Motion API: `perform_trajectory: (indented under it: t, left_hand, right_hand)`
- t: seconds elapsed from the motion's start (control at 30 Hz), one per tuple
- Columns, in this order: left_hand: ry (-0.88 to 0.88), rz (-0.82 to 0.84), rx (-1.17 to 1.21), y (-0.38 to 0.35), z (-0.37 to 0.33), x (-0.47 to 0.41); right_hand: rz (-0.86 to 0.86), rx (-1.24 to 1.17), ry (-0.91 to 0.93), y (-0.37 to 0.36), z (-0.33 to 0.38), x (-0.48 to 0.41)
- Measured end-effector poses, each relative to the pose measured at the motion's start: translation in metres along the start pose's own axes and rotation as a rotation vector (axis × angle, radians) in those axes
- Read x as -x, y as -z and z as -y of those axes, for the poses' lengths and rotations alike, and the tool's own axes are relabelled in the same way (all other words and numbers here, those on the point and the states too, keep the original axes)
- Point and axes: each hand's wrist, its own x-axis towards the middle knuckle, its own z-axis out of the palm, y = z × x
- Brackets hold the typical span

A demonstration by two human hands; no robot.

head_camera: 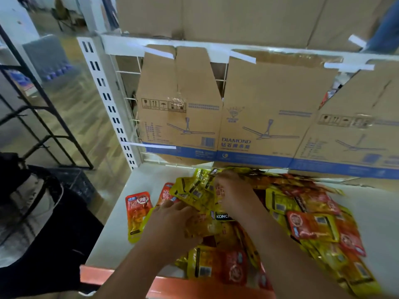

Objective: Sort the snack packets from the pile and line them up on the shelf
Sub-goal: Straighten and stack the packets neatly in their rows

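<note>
Many yellow and red-orange snack packets (pixel 313 225) heaped on shelf (pixel 112 234), left hand (pixel 172 223) flat on them, right hand (pixel 235 195) grip unclear

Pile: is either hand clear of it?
No, the left hand and the right hand are both on the pile of snack packets.

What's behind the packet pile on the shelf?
Behind the pile stand flattened cardboard boxes printed with ceiling fans, taped to the upper shelf rail. They cover most of the wire back panel; whatever lies beyond is hidden.
</note>
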Motion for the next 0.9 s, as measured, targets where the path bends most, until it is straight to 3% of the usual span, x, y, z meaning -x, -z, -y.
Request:
perform_trajectory:
  t: [0.1, 0.23, 0.43, 0.63, 0.8, 0.9]
  left_hand:
    - [0.019, 0.008, -0.037, 0.002, 0.000, 0.000]
    - [0.056, -0.024, -0.105, 0.004, -0.002, 0.000]
    - [0.053, -0.015, -0.186, 0.012, -0.002, 0.002]
    - [0.093, -0.046, -0.152, 0.014, -0.003, 0.003]
    - [0.078, -0.076, -0.102, 0.009, -0.003, 0.004]
    - [0.085, -0.194, -0.004, 0.005, -0.002, 0.004]
  right_hand:
    - [-0.129, -0.026, -0.082, -0.013, 0.004, 0.002]
    - [-0.074, 0.011, -0.143, -0.024, 0.008, 0.002]
    - [-0.140, -0.035, -0.036, -0.032, 0.011, 0.006]
    - [-0.106, -0.038, -0.072, -0.033, 0.007, 0.005]
    - [-0.235, -0.170, 0.016, -0.026, 0.010, 0.010]
    - [-0.313, -0.195, 0.049, -0.016, 0.009, 0.019]
